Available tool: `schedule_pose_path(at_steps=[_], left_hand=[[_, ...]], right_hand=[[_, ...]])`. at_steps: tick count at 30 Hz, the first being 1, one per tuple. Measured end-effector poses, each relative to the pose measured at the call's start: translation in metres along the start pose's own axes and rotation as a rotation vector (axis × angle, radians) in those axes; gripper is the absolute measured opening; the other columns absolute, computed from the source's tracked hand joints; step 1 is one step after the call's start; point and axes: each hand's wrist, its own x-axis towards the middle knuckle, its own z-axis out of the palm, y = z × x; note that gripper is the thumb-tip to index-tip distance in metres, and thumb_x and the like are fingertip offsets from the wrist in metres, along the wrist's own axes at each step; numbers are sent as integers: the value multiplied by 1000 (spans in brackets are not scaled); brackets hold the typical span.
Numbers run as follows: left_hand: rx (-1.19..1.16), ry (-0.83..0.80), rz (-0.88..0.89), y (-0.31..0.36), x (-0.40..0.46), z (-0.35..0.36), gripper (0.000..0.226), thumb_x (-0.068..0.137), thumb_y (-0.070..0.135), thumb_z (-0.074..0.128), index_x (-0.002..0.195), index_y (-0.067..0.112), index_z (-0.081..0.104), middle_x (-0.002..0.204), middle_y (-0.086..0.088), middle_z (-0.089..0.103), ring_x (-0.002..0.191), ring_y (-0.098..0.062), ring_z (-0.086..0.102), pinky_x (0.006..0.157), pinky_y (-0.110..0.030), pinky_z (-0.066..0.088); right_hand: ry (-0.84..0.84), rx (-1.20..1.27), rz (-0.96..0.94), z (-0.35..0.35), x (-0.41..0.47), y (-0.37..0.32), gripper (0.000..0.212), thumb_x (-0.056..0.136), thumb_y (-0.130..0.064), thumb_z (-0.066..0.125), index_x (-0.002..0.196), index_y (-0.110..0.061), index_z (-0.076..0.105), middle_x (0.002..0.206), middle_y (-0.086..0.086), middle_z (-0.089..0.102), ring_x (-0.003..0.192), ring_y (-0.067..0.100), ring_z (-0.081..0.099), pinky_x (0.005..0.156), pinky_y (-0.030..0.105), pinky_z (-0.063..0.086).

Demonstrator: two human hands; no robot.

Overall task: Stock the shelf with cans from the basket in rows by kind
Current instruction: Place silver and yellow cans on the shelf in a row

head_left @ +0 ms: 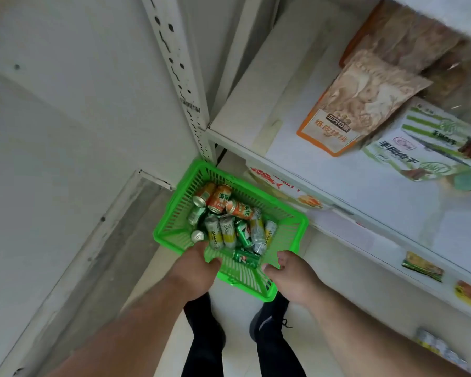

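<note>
A bright green plastic basket (288, 227) is held low in front of me, above the floor. It contains several cans: orange ones (219, 198) at the far end, silver-and-yellow ones (227, 232) in the middle and dark green ones (245, 258) near me. My left hand (195, 270) grips the basket's near rim, thumb inside. My right hand (294, 276) holds the near right corner, fingers curled around the rim. The white shelf (337, 191) stands to the right.
The shelf board holds an orange-brown snack bag (346, 115) and a green-white packet (430, 142). Lower boards carry more packets (422, 266) and some cans (435, 346). A perforated white upright (180, 77) and a wall stand to the left. My dark shoes (269, 317) are below the basket.
</note>
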Motion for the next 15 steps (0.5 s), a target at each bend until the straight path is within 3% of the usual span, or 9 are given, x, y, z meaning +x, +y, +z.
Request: schedule_pose_path(at_steps=[7, 10, 15], left_hand=[[-62, -22, -38, -18, 80, 44, 68, 98, 39, 56, 155, 16, 29, 149, -13, 48, 121, -31, 60, 94, -31, 48], [-134, -48, -84, -29, 102, 74, 68, 99, 38, 56, 157, 16, 27, 153, -9, 45, 122, -26, 59, 83, -21, 39], [-215, -102, -134, -38, 118, 127, 70, 99, 40, 55, 157, 16, 25, 158, -6, 37, 130, -24, 52, 86, -21, 37]], right_hand=[[-22, -31, 11, 23, 77, 14, 76, 99, -46, 64, 159, -10, 33, 155, 11, 50, 123, 26, 64, 88, 27, 45], [-32, -39, 40, 39, 102, 29, 74, 99, -42, 65, 158, -10, 34, 147, 13, 57, 121, 30, 65, 92, 32, 51], [-72, -60, 55, 58, 133, 45, 78, 98, -44, 65, 160, -10, 31, 150, 12, 55, 124, 28, 64, 97, 36, 52]])
